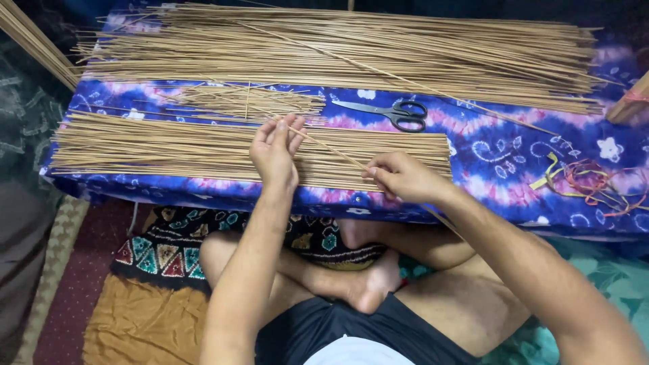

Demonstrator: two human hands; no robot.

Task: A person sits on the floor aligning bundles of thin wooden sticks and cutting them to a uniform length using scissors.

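Dim room — maroon dotted floor mat (81, 284), mustard cloth (142, 324), teal floral bedding (608, 270) at right.

Head view, steeply downward, close overhead

Tan sticks (203, 145), black-handled scissors (395, 113), blue-pink tie-dye flowered cloth (500, 155).

No packages, labels, signs or screens here.
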